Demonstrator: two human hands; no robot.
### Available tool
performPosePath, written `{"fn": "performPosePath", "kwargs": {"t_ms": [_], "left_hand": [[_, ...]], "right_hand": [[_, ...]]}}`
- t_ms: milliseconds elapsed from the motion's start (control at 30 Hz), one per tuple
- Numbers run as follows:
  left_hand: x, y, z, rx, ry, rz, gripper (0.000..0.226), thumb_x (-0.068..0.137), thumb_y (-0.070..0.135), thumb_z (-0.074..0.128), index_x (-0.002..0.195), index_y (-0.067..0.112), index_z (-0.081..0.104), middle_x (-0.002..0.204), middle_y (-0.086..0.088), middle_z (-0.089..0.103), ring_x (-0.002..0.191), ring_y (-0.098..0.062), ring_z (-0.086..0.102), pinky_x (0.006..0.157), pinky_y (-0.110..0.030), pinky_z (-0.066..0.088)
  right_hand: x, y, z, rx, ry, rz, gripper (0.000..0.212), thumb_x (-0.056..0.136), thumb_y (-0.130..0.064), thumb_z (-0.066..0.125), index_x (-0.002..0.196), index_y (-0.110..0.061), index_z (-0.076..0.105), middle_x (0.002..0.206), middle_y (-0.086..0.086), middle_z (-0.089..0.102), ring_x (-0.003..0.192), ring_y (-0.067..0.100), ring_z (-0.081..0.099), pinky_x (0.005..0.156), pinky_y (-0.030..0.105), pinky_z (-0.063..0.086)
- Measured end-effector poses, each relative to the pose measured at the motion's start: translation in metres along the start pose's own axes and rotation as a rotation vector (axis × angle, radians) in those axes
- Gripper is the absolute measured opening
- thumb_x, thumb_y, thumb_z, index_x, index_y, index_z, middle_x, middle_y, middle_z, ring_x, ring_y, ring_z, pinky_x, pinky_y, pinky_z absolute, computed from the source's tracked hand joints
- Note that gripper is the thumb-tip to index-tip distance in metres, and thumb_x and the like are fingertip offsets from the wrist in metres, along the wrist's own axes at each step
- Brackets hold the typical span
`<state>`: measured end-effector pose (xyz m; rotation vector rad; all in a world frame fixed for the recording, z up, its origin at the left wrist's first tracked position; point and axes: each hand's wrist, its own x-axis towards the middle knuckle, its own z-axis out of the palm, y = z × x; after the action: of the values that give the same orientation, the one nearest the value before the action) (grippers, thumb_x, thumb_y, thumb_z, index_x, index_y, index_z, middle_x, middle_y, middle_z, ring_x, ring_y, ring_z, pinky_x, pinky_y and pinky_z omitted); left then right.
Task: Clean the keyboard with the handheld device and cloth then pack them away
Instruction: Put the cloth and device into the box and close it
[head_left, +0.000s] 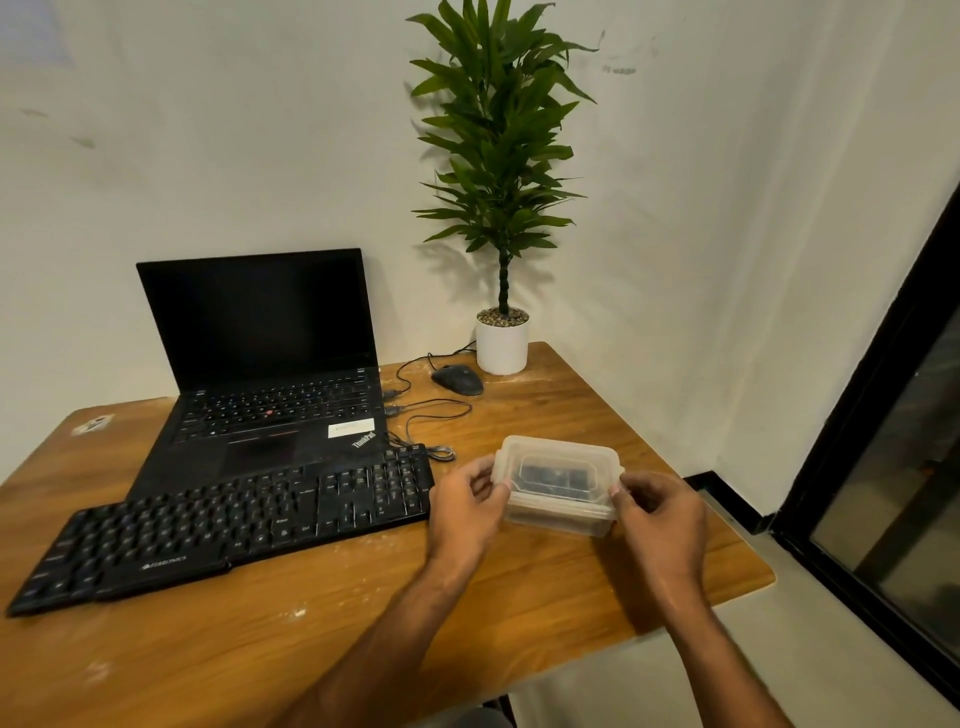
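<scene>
Lidded box (558, 486) gripped at both ends — left hand (467, 501), right hand (660, 512), fingers curled on lid. Step ambiguous — opening or sealing; edges to be pried or pressed.

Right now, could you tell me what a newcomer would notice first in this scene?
Both hands, left hand and right hand, grip a lidded translucent container with something dark inside, at the wooden table's right side. Left of it lies a black keyboard before an open laptop; a tall potted plant fills the far corner.

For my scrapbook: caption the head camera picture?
Both hands hold a lidded clear plastic box beside the black keyboard.
</scene>
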<state>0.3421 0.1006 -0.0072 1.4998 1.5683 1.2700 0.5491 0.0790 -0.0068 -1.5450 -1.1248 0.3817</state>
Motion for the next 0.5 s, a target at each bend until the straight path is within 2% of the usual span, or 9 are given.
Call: {"fn": "performPosePath", "kwargs": {"t_ms": [67,200,267,333,433,500], "left_hand": [[0.0,0.004,-0.001,0.065,0.013,-0.001,0.044,0.094,0.01,0.073,0.137,0.012,0.065,0.132,-0.001,0.07,0.104,0.002,0.065,0.087,-0.009,0.051],[0.0,0.019,0.0,0.359,0.007,0.146,0.058,0.101,0.022,0.065,0.155,0.017,0.045,0.153,0.003,0.05,0.139,-0.011,0.046,0.118,-0.03,0.038],[0.001,0.027,0.005,0.458,-0.048,0.284,0.059,0.104,0.029,0.06,0.158,0.016,0.039,0.157,0.0,0.045,0.143,-0.012,0.04,0.122,-0.031,0.033],[0.005,0.032,0.012,0.572,-0.145,0.386,0.06,0.107,0.035,0.053,0.159,0.015,0.034,0.162,-0.003,0.04,0.149,-0.014,0.034,0.126,-0.033,0.026],[0.011,0.034,0.022,0.73,-0.267,0.481,0.062,0.11,0.045,0.042,0.162,0.013,0.027,0.169,-0.007,0.029,0.157,-0.018,0.021,0.127,-0.035,0.011],[0.013,0.031,0.025,0.795,-0.318,0.5,0.064,0.111,0.049,0.032,0.163,0.012,0.024,0.171,-0.008,0.024,0.159,-0.019,0.017,0.124,-0.031,0.003]], "right_hand": [[0.004,0.001,-0.001,0.027,-0.007,0.035,0.017,0.085,-0.012,0.078,0.101,-0.016,0.079,0.096,-0.004,0.074,0.089,0.01,0.069,0.073,0.023,0.056],[0.02,0.004,-0.004,0.065,-0.086,0.212,0.008,0.089,-0.021,0.075,0.096,-0.024,0.077,0.092,-0.006,0.075,0.091,0.015,0.071,0.078,0.036,0.06],[0.024,0.003,-0.003,0.176,-0.184,0.356,0.007,0.093,-0.02,0.07,0.089,-0.025,0.073,0.092,0.0,0.076,0.088,0.019,0.073,0.079,0.045,0.063],[0.026,-0.001,-0.002,0.241,-0.241,0.456,0.008,0.097,-0.018,0.066,0.089,-0.02,0.069,0.095,0.007,0.075,0.089,0.023,0.074,0.08,0.046,0.063],[0.03,-0.008,-0.001,0.263,-0.273,0.504,0.004,0.098,-0.018,0.066,0.096,-0.014,0.065,0.098,0.01,0.073,0.091,0.024,0.072,0.081,0.043,0.063],[0.033,-0.009,0.001,0.249,-0.259,0.515,0.01,0.095,-0.019,0.07,0.102,-0.012,0.066,0.1,0.01,0.072,0.093,0.025,0.07,0.083,0.044,0.062]]}}
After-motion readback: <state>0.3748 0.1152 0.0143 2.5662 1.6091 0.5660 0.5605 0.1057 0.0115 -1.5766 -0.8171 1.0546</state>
